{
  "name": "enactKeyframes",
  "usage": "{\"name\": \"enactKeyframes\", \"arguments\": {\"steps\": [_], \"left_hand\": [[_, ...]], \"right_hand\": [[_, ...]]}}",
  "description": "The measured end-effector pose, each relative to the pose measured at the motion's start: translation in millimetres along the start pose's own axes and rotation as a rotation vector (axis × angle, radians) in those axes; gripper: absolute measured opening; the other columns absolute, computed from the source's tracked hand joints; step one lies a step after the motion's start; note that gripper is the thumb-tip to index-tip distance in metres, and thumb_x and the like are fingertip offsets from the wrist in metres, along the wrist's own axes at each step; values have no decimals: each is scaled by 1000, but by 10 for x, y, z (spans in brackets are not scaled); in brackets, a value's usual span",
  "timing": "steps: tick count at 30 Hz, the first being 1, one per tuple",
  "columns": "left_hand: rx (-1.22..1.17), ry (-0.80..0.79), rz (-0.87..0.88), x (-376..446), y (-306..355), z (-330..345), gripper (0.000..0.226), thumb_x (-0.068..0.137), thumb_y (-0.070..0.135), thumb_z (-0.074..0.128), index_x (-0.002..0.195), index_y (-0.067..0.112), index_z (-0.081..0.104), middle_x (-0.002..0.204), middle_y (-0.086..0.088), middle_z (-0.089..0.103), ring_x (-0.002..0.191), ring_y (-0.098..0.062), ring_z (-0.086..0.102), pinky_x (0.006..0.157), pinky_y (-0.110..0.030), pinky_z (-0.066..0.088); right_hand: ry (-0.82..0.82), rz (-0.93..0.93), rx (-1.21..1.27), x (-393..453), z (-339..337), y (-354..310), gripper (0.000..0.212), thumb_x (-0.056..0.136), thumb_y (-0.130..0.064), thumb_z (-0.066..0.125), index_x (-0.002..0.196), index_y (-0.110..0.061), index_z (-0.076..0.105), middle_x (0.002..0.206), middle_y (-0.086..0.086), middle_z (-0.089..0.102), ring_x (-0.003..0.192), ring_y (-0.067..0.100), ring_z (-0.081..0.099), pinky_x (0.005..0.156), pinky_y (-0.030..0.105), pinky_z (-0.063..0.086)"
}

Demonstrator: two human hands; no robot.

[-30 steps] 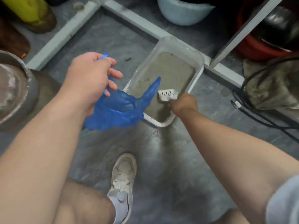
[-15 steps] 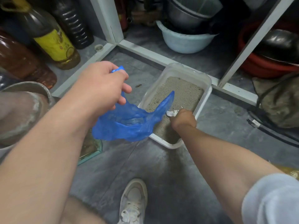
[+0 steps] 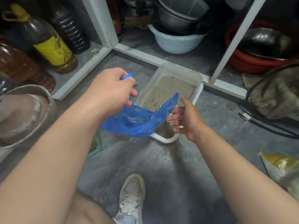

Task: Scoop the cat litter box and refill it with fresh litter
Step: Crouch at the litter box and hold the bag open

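On the grey floor against a white cabinet frame [image 3: 134,53] sits the litter box [image 3: 198,88], a shallow plastic tray part-filled with pale litter [image 3: 168,89]. It looks stiff-walled but probably heavy and prone to spill, so it is best gripped by both long rims and kept level. Over its near corner hangs a blue bag [image 3: 139,120], thin, limp and likely slippery; its mouth edge is the place to hold. My left hand [image 3: 111,92] pinches one bunched end. My right hand [image 3: 186,118] is spread and holding nothing, fingertips just beside the bag's other edge. Room is tight: a metal pot [image 3: 24,113] at left, cables [image 3: 265,125] and a sack [image 3: 284,165] at right. Bare floor lies toward my shoe [image 3: 132,198].
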State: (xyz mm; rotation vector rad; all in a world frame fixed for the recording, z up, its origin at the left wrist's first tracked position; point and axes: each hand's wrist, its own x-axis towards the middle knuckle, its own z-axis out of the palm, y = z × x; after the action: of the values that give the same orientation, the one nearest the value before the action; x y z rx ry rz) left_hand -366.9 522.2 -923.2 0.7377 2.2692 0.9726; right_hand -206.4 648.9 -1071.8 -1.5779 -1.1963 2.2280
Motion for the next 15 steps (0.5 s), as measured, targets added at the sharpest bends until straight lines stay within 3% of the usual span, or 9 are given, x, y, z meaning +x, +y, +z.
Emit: {"name": "enactKeyframes", "arguments": {"steps": [2, 5, 8, 11, 15], "left_hand": [[-24, -29, 6, -110, 12, 138, 15, 97, 30, 52, 97, 23, 65, 82, 7, 76, 57, -12, 66, 61, -32, 48], [-107, -59, 51, -338, 86, 390, 15, 98, 26, 53, 96, 20, 66, 82, 3, 76, 57, -14, 64, 56, -30, 47], [-168, -133, 86, -587, 139, 613, 14, 99, 23, 54, 97, 17, 67, 83, 0, 76, 59, -17, 62, 53, -31, 47], [-228, -218, 73, -831, 122, 811, 13, 99, 21, 55, 95, 14, 66, 84, -5, 75, 57, -16, 60, 47, -28, 45], [-198, -354, 73, -965, 95, 987, 14, 99, 18, 54, 98, 12, 66, 86, -6, 75, 57, -18, 60, 47, -28, 47]], "right_hand": [[-32, -13, -100, -150, -84, 0, 69, 77, -81, 53, 101, -17, 65, 82, 6, 69, 67, 19, 58, 62, 33, 47], [1, -59, -239, -332, -208, 99, 61, 75, -73, 65, 104, -20, 67, 84, 4, 66, 72, 18, 57, 65, 34, 46], [102, -79, -226, -414, -401, 306, 53, 74, -64, 73, 96, -17, 64, 78, 2, 66, 66, 18, 57, 59, 32, 45], [237, -101, -169, -473, -688, 514, 30, 83, -43, 75, 84, -17, 59, 72, 7, 62, 60, 21, 56, 55, 31, 44], [363, -117, -129, -435, -1163, 639, 12, 89, -12, 62, 78, -16, 57, 74, 15, 62, 59, 22, 55, 53, 30, 41]]}}
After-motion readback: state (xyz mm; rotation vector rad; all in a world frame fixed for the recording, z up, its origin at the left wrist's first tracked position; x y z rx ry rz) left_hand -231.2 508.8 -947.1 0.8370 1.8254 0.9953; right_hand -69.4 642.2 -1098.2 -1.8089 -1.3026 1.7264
